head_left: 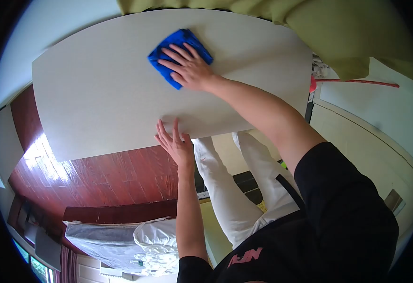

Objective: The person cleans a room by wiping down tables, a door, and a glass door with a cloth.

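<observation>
A folded blue cloth (172, 75) lies on the pale tabletop (93, 89), towards its far side. My right hand (187, 68) rests flat on the cloth with its fingers spread, pressing it against the surface. Closer to my body, my left hand (174, 141) is at the table's near edge. Its fingers are stretched out and apart on the tabletop, and it holds nothing.
Olive-green fabric (338, 37) hangs along the far right edge. A red stick (357, 82) is at the right. Reddish-brown wooden flooring (135, 174) lies to the left below the table. A bed with grey bedding (102, 240) stands at the lower left.
</observation>
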Motion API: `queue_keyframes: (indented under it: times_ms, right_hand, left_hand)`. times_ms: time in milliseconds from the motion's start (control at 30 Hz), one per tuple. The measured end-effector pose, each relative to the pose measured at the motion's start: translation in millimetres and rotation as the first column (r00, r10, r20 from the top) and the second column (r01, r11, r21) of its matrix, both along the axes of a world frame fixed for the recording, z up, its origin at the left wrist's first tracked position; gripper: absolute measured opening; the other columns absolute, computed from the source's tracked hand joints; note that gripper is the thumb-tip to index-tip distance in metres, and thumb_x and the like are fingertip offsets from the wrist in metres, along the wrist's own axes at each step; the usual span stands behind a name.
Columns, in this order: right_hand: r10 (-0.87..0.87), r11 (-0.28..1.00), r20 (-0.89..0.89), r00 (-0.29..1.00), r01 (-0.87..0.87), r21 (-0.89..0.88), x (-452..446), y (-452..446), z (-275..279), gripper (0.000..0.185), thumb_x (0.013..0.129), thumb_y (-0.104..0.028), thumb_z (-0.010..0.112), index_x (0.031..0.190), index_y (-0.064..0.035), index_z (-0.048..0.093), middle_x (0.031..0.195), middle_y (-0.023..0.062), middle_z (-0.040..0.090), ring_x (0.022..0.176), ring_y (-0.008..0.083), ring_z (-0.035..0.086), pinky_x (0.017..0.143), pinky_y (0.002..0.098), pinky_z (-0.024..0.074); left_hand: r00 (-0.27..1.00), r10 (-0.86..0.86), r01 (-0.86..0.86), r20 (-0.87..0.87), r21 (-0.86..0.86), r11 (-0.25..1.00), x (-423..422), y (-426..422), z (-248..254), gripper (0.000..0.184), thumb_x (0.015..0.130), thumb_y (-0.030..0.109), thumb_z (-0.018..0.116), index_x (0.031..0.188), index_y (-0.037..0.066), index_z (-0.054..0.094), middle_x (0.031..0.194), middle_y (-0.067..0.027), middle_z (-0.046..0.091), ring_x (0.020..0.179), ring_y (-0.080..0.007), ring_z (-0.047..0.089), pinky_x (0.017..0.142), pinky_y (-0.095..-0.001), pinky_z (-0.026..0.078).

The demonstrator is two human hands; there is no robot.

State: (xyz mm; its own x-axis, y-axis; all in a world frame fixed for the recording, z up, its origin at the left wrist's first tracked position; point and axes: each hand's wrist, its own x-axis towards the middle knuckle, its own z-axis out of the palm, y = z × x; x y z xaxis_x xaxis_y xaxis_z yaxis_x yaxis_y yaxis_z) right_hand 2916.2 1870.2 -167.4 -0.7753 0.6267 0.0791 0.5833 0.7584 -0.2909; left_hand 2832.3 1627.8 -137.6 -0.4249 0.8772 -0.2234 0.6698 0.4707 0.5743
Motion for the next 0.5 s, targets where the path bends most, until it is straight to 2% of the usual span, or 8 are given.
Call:
queue_keyframes:
  times_ms: [33, 100, 200, 300, 433, 500]
  right_hand:
    - [-0.009, 1.000, 0.003, 1.000, 0.009, 0.000, 25.8, 0.6, -0.1, 0.049, 0.096, -0.032, 0.050, 0.144, -0.0231, 0.049, 0.156, 0.0083, 0.037, 0.146, 0.0288, 0.030, 0.118, 0.0539, 0.0180]
    - [-0.147, 0.989, 0.080, 0.986, 0.144, 0.036, 81.8, 11.8, -1.2, 0.049, 0.097, -0.032, 0.049, 0.145, -0.0219, 0.048, 0.156, 0.0095, 0.036, 0.146, 0.0295, 0.029, 0.118, 0.0537, 0.0179]
    - [-0.366, 0.929, 0.071, 0.928, 0.360, 0.087, 170.0, 39.1, -5.8, 0.052, 0.098, -0.034, 0.047, 0.147, -0.0196, 0.044, 0.156, 0.0126, 0.035, 0.145, 0.0317, 0.029, 0.118, 0.0547, 0.0188]
    - [-0.428, 0.901, 0.175, 0.887, 0.402, 0.165, 255.5, 54.5, -9.9, 0.053, 0.099, -0.035, 0.047, 0.149, -0.0189, 0.040, 0.156, 0.0131, 0.034, 0.145, 0.0326, 0.029, 0.116, 0.0535, 0.0213]
    - [-0.626, 0.771, 0.114, 0.772, 0.590, 0.239, 345.9, 87.7, -23.1, 0.055, 0.100, -0.040, 0.042, 0.150, -0.0180, 0.037, 0.157, 0.0138, 0.033, 0.144, 0.0342, 0.031, 0.115, 0.0545, 0.0228]
    - [-0.674, 0.735, 0.116, 0.730, 0.644, 0.212, 377.4, 95.4, -23.3, 0.053, 0.101, -0.040, 0.041, 0.149, -0.0172, 0.040, 0.156, 0.0138, 0.034, 0.143, 0.0348, 0.032, 0.115, 0.0552, 0.0221]
  left_hand:
    - [1.000, -0.009, 0.009, 0.003, 0.000, 1.000, 8.6, -0.8, 1.2, 0.059, 0.080, 0.006, 0.062, 0.136, 0.021, 0.056, 0.158, -0.0150, 0.029, 0.146, -0.0382, 0.026, 0.117, -0.0607, 0.020]
    - [0.996, -0.093, 0.093, -0.002, 0.012, 0.996, 30.5, 2.3, 2.3, 0.060, 0.079, 0.005, 0.062, 0.136, 0.021, 0.056, 0.157, -0.0151, 0.030, 0.146, -0.0374, 0.026, 0.118, -0.0586, 0.020]
    - [0.991, -0.132, 0.132, 0.015, 0.023, 0.991, 59.8, 5.3, 0.2, 0.061, 0.078, 0.004, 0.061, 0.136, 0.021, 0.056, 0.156, -0.0154, 0.031, 0.146, -0.0363, 0.027, 0.119, -0.0567, 0.021]
    - [0.985, -0.172, 0.172, -0.004, 0.022, 0.985, 95.3, 10.0, -4.4, 0.063, 0.078, 0.003, 0.060, 0.138, 0.022, 0.055, 0.156, -0.0161, 0.031, 0.146, -0.0359, 0.028, 0.119, -0.0568, 0.021]
    - [0.984, -0.176, 0.177, -0.018, 0.060, 0.982, 144.6, 23.1, -3.3, 0.069, 0.078, -0.001, 0.058, 0.143, 0.022, 0.050, 0.156, -0.0166, 0.030, 0.146, -0.0360, 0.027, 0.119, -0.0586, 0.020]
    - [0.982, -0.189, 0.189, -0.018, 0.068, 0.980, 171.6, 25.9, -1.4, 0.070, 0.078, -0.001, 0.058, 0.143, 0.022, 0.050, 0.157, -0.0162, 0.029, 0.146, -0.0363, 0.028, 0.118, -0.0587, 0.020]
